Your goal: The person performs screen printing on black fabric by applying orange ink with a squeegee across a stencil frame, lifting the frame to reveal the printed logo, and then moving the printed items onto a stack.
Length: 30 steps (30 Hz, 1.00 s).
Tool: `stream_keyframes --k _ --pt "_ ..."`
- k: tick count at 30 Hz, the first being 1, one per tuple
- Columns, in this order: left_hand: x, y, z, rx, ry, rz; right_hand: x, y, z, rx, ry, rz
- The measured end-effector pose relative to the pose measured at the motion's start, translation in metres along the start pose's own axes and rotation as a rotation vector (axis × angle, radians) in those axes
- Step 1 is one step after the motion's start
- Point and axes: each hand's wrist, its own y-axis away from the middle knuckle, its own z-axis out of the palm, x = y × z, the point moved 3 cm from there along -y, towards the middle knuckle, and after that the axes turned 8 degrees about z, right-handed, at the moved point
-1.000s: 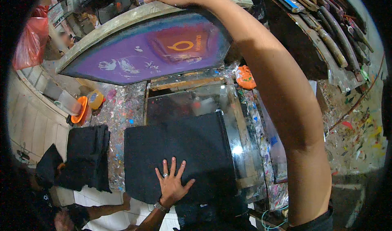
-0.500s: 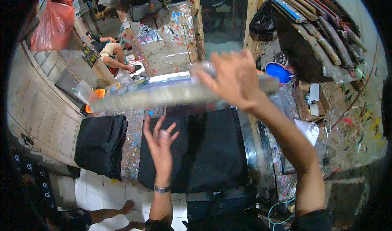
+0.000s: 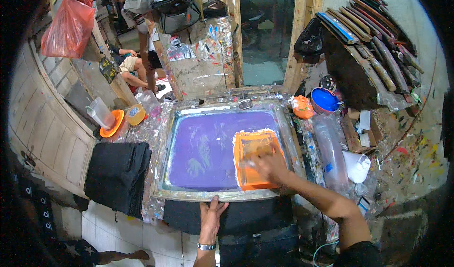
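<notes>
A screen-printing frame (image 3: 160, 172) with a purple mesh lies flat over black cloth (image 3: 189, 216), which shows below its near edge. Orange ink (image 3: 255, 182) covers a rectangle at the mesh's right side. Over that patch my right hand (image 3: 270, 165), smeared by motion, is closed on what looks like a small squeegee (image 3: 247, 159); its outline is blurred. My left hand (image 3: 211, 216) grips the frame's near rail, fingertips against the edge. A stack of folded black cloth (image 3: 116, 177) lies left of the frame.
An orange dish with a clear cup (image 3: 101, 113) and a tape roll (image 3: 136, 114) sit back left. Behind right are an orange lump (image 3: 302, 107) and a blue bowl (image 3: 325, 99). A clear plastic roll (image 3: 331, 149) lies to the right. A person (image 3: 134, 68) sits beyond the partition.
The raised screen-printing frame has come down flat onto the black cloth. My right hand moved from its far rail to the orange patch; my left hand went to the near rail.
</notes>
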Motion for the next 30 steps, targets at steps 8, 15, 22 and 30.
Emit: stream_keyframes --k 8,15,22,30 --pt "-0.011 -0.008 -0.027 -0.045 -0.327 -0.175 0.022 -0.014 0.039 -0.468 -0.019 0.064" --pt "-0.013 -0.012 -0.017 -0.112 -0.362 -0.188 0.098 -0.077 0.084 -0.303 0.141 0.054" --pt "-0.017 -0.016 -0.026 -0.108 -0.335 -0.17 0.004 0.026 0.027 -0.423 -0.03 -0.13" --pt "-0.02 -0.017 -0.035 -0.145 -0.347 -0.162 0.087 -0.056 0.047 -0.221 0.085 -0.017"
